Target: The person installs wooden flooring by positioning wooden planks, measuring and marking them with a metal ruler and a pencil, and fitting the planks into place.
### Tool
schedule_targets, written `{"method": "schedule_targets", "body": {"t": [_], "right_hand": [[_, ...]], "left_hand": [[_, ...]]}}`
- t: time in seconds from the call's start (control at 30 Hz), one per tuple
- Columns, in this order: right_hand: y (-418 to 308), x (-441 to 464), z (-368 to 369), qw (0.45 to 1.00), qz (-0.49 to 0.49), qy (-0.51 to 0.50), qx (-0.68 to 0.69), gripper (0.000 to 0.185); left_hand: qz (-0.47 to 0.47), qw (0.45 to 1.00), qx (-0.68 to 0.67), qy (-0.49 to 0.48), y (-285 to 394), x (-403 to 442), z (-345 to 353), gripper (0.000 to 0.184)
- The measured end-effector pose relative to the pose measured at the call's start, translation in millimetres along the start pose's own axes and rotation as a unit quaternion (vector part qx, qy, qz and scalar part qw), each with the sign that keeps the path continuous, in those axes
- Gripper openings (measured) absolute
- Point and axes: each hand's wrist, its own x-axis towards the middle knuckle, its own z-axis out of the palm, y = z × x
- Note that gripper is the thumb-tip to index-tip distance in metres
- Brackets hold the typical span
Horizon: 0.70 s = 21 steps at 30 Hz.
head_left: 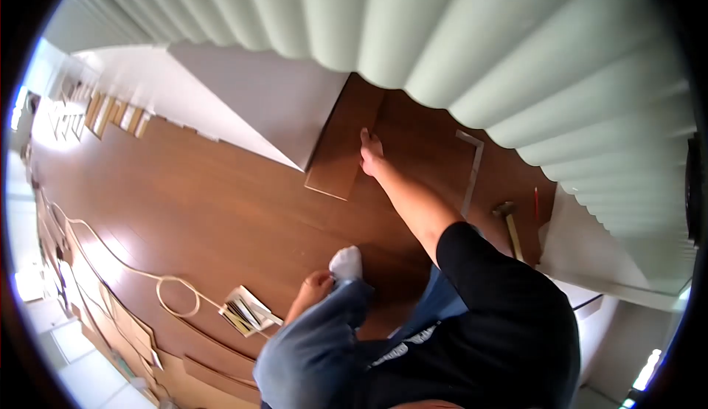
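- Brown wood-look floor [214, 202] spans the middle of the frame; a pale green fluted covering [442, 33] fills the top, and a pale panel [273, 103] stands at upper centre.
- Board: one brown board [335, 162] lies on the floor just right of the panel's lower edge, its light-coloured near end towards the centre of the frame. Whether its long side touches the panel cannot be confirmed.
- Right hand [371, 152]: arm outstretched, at the board's right-hand edge near the centre, fingers close together. Pressing or gripping cannot be told apart from this angle.
- Left hand [317, 285]: beside the bent knee, lower centre, fingers loosely curled; nothing seen in it, though the palm is hidden.
- Tools: a hammer [507, 216], a red pencil [536, 202] and a pale L-shaped strip [476, 169] lie at right, apart from both hands. A tray of strips [247, 311] and a looped cord [178, 295] lie at lower left.
- Step in hand, by judgement: lining up the board alongside the panel.
- Next move, by judgement: calls for even sideways pressure along the right edge, with both ends checked for gaps before any tapping.
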Motion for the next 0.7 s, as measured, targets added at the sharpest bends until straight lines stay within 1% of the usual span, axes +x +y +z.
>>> {"method": "schedule_targets", "body": {"t": [0.03,0.07,0.1,0.13,0.17,0.2,0.23,0.27,0.3,0.33,0.4,0.43,0.5,0.53,0.57,0.6,0.63,0.67,0.7], "right_hand": [[5.6,-16.3,-3.0,0.999,0.018,0.027,-0.018,0.067],[-13.8,-10.9,14.1,0.999,0.013,0.037,-0.035,0.066],[-28.9,-20.3,15.0,1.000,0.020,0.012,-0.003,0.067],[-38.8,-19.6,15.7,0.999,0.046,-0.018,0.016,0.069],[-41.4,-16.0,18.6,0.999,0.048,0.004,0.008,0.070],[-35.3,-3.3,19.8,0.998,0.052,0.026,0.001,0.071],[-29.4,9.3,18.9,0.998,0.058,0.004,0.013,0.070],[-14.8,27.0,12.7,0.997,0.063,-0.018,0.026,0.070],[-35.8,-19.3,19.3,0.997,0.064,-0.018,0.028,0.073],[-24.7,-0.3,18.4,0.998,0.063,-0.017,0.027,0.073],[-3.0,33.5,14.7,0.998,0.031,0.022,-0.047,0.076],[-34.0,-20.3,14.8,0.998,0.066,-0.017,-0.005,0.083],[-28.7,-21.1,16.0,0.997,0.078,-0.005,-0.002,0.083],[-26.7,-18.3,16.0,0.996,0.086,0.005,0.003,0.084],[-20.4,-18.5,12.5,0.996,0.076,-0.028,0.025,0.085],[-32.5,-51.3,18.8,0.996,0.074,-0.014,0.038,0.083],[-7.8,-30.8,16.3,0.996,0.076,-0.003,0.038,0.081],[17.4,-11.4,11.3,0.996,0.078,0.010,0.037,0.079],[9.5,-44.6,16.3,0.995,0.082,0.042,0.026,0.075]], "left_hand": [[-0.003,1.000,0.014,-0.010,0.0,2.8,4.7,0.032],[0.018,0.991,0.130,-0.034,16.5,12.0,-5.5,0.033],[0.042,0.992,0.120,-0.026,27.7,20.6,-14.2,0.032],[0.060,0.993,0.101,-0.020,36.0,23.2,-13.9,0.032],[0.062,0.993,0.098,-0.023,47.3,28.9,-15.6,0.032],[0.060,0.990,0.128,-0.002,60.2,33.4,-22.7,0.033],[0.056,0.985,0.160,0.017,66.2,32.4,-29.0,0.033],[0.056,0.985,0.160,0.012,60.4,34.3,-31.8,0.033],[0.069,0.988,0.138,0.026,44.9,47.0,-35.1,0.032],[0.079,0.989,0.115,0.039,38.5,56.8,-37.4,0.031],[0.092,0.991,0.088,0.039,26.9,62.5,-37.4,0.032],[0.089,0.993,0.074,0.035,22.0,62.6,-37.4,0.031],[0.068,0.997,0.026,0.020,23.2,58.0,-35.0,0.029],[0.068,0.997,0.023,0.019,28.1,55.0,-33.1,0.029],[0.084,0.994,0.042,0.056,30.8,50.3,-34.1,0.029],[0.099,0.989,0.062,0.093,35.0,49.0,-33.9,0.029],[0.148,0.973,0.088,0.153,38.7,53.9,-37.5,0.030],[0.219,0.941,0.115,0.231,41.9,59.0,-38.8,0.031],[0.265,0.910,0.138,0.288,57.1,59.9,-41.4,0.041]]}}
